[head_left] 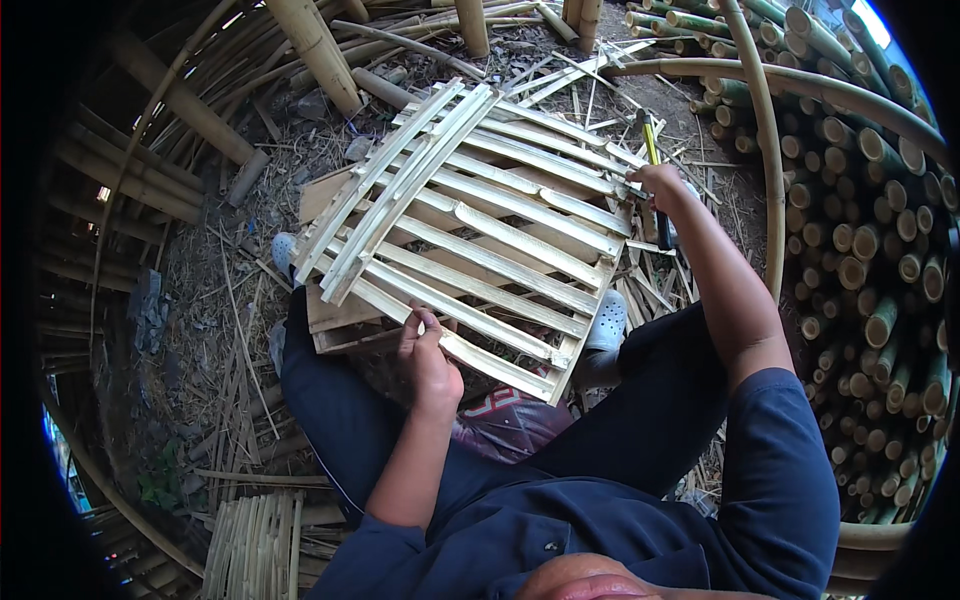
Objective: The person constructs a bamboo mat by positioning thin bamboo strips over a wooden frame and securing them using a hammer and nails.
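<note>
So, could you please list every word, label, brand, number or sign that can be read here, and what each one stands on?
Maroon sack or cloth between the legs: large red and pale lettering, partly hidden under the slatted frame; I won't copy it out.
Yellow-and-black tool: too small to tell whether it is marked.
I see no other text.

The left hand (428, 358) pinches; the right hand (662, 187) grips farther forward, its arm (738, 290) extended.

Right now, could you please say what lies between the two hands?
In the head view, the slatted panel lies between the left hand and right hand.
</note>
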Demonstrator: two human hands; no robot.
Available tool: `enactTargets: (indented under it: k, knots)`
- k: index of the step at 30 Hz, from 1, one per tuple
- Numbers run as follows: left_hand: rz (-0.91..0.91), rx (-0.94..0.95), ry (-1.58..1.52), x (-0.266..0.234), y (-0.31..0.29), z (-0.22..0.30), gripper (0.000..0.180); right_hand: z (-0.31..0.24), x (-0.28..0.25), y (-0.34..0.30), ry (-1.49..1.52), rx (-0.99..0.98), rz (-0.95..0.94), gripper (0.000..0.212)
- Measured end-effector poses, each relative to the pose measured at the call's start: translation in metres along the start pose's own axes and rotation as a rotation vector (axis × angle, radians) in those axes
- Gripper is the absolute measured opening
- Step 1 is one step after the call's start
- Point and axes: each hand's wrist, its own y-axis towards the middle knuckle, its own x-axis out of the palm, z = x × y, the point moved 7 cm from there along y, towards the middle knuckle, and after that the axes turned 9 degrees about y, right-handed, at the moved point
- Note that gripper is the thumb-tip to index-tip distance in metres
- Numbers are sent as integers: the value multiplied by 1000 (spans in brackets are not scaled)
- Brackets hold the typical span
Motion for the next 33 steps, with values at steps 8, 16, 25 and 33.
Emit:
enactTargets:
  k: [8, 16, 25, 33]
  knots:
    - [94, 155, 214, 11, -1, 3, 22, -8, 11, 3, 54, -3, -8, 47]
    - [139, 328, 336, 14, 2, 21, 20, -12, 1, -18, 91, -141, -49, 30]
    - [70, 388, 360, -1, 6, 57, 14, -28, -7, -62, 253, -316, -125, 17]
    - [-61, 511, 433, -30, 50, 120, 17, -9, 8, -111, 450, -257, -120, 21]
